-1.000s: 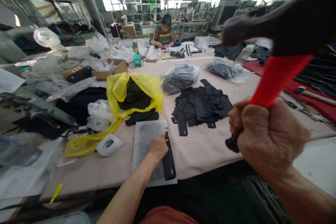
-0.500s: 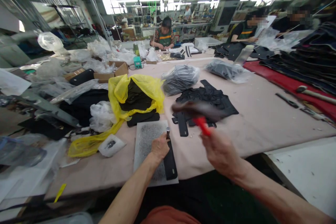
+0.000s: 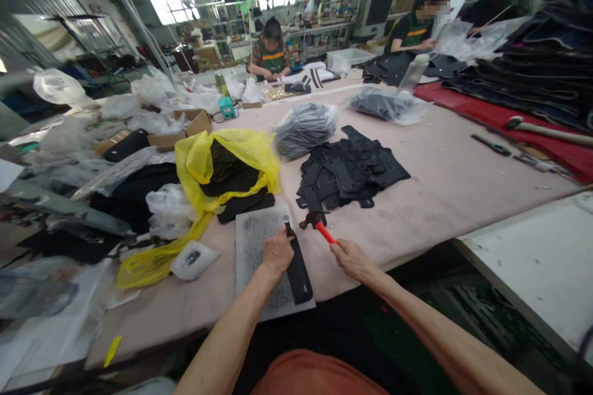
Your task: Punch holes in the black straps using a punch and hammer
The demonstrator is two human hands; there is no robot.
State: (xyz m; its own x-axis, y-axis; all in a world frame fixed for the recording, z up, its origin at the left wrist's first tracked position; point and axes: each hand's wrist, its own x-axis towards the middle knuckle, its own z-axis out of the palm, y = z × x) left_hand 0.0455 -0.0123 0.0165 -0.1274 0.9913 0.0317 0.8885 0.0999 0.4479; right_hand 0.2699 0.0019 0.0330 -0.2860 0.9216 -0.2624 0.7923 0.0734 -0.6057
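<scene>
My left hand (image 3: 278, 250) is closed around a metal punch (image 3: 288, 226), held upright over the far end of a black fabric strip (image 3: 300, 274). That strip lies along the right side of a speckled white board (image 3: 252, 241). In my right hand (image 3: 351, 259) is a claw hammer (image 3: 326, 232) with a red handle and dark head. The hammer head is just right of the punch top, with a small gap between them. Beyond it lies a pile of black cut strips (image 3: 349, 166). A yellow plastic bag (image 3: 266, 163) with dark pieces inside stands left of the pile.
Two clear bags of dark pieces (image 3: 306, 129) lie farther back. A second hammer (image 3: 551, 131) rests on red cloth at right, near stacked dark fabric (image 3: 532, 68). Crumpled plastic (image 3: 169, 210) and boxes crowd the left. Co-workers (image 3: 271, 52) sit across the table.
The hammer has come down from a blurred raised position to beside the punch top, with my right hand moving left. My left hand keeps the punch on the strip. The view has shifted slightly.
</scene>
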